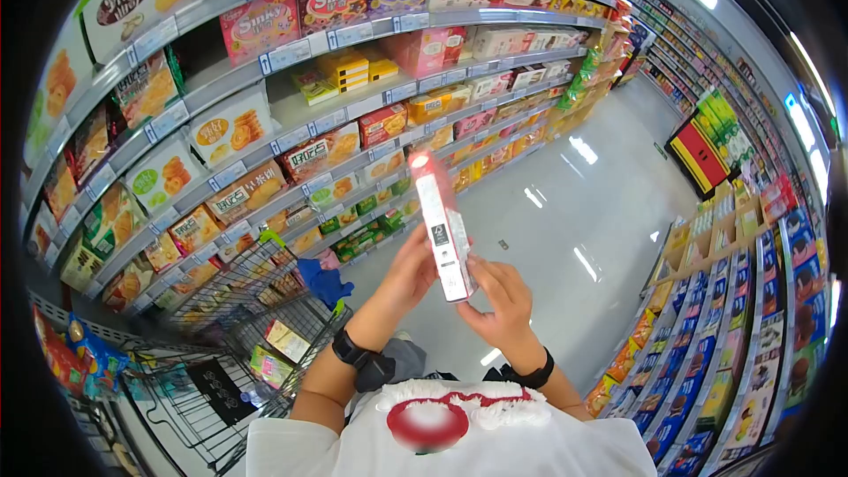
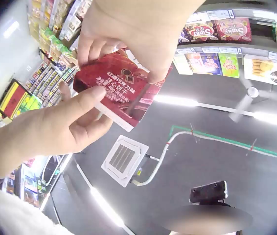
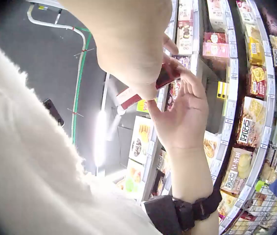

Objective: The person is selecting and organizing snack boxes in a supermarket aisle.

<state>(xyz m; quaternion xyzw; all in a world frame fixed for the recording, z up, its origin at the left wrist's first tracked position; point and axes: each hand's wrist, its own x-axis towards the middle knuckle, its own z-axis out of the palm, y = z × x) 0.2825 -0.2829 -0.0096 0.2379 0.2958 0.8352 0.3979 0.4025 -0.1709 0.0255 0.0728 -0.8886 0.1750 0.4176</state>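
Note:
A dark red biscuit box [image 1: 440,230] is held up in front of the chest, its narrow white side with printed marks facing the head camera. My left hand [image 1: 411,265] grips it along the left side. Near its lower end, my right hand [image 1: 502,299] pinches the other side. In the left wrist view the printed front of the box [image 2: 121,93] shows, with the right thumb lying across it. Most of the box is hidden behind the right hand in the right wrist view, where the left palm [image 3: 185,115] faces the camera.
Shelves [image 1: 362,110] packed with biscuit boxes run along the left. A shopping cart [image 1: 212,389] with a few packages stands at the lower left, a blue cloth [image 1: 325,283] hanging at its end. More stocked shelves [image 1: 707,344] line the right side of the aisle floor [image 1: 548,238].

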